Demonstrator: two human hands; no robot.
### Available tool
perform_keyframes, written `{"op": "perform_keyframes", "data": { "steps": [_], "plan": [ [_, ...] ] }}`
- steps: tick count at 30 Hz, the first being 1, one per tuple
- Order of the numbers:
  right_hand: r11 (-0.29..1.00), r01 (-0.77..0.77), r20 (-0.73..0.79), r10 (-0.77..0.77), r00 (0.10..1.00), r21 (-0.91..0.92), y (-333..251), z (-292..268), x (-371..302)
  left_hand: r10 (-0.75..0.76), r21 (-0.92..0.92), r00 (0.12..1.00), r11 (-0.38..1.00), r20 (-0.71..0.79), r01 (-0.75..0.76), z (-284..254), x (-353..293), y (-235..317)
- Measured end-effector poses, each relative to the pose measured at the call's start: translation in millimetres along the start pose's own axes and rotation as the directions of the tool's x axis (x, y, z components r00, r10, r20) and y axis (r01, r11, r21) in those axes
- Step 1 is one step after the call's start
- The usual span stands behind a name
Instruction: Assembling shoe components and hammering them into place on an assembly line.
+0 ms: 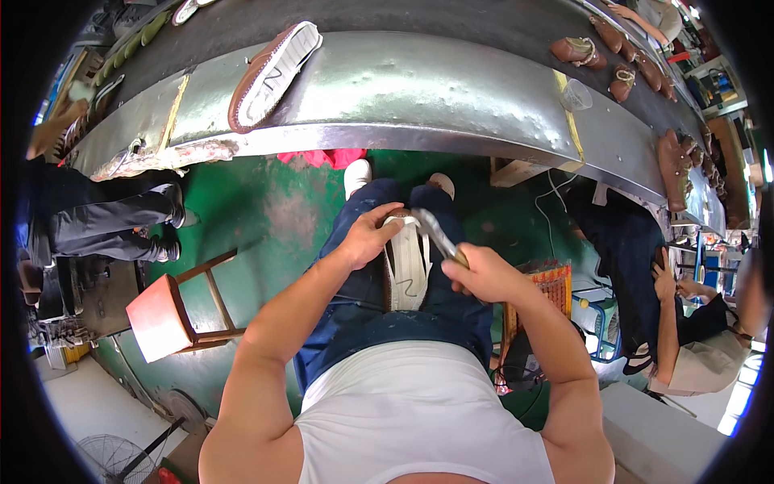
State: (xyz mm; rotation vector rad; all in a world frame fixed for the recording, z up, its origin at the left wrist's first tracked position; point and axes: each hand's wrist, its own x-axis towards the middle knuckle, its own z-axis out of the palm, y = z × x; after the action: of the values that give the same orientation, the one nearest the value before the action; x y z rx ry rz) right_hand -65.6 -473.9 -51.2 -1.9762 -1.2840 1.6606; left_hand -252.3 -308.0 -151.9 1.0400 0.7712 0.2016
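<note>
Between my thighs lies a brown shoe [405, 270], bottom up, with a pale sole, a loose pale strip along its side and a dark scrawl near the lap end. My left hand [371, 236] curls over the shoe's far end, fingers and thumb pressed on it. In my closed right hand [482, 273] is a long grey metal tool [436, 235] with a yellowish-brown part at the grip. Its tip is close to the far end of the shoe; contact cannot be made out, and the tool is slightly blurred.
Ahead runs a metal-edged bench [403, 89] bearing another upturned shoe [274, 77] and several brown shoes [579, 52]. A red-seated stool [161, 319] is at left, a woven orange chair back [556, 282] at right. Other people [701, 355] work on both sides.
</note>
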Motion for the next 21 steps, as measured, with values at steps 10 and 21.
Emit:
{"op": "perform_keyframes", "data": {
  "steps": [10, 21],
  "plan": [
    [0.98, 0.08, -0.518, 0.028, 0.855, 0.184, 26.1, 59.7, 31.6, 0.171, 0.129, 0.984, 0.978, -0.05, -0.164, 3.1, -19.2, -25.6],
    [0.77, 0.271, -0.328, -0.085, 0.941, 0.578, 70.0, 74.6, 40.6, 0.512, 0.728, 0.842, 0.641, -0.168, -0.244, 14.8, -33.2, -51.5]
  ]
}}
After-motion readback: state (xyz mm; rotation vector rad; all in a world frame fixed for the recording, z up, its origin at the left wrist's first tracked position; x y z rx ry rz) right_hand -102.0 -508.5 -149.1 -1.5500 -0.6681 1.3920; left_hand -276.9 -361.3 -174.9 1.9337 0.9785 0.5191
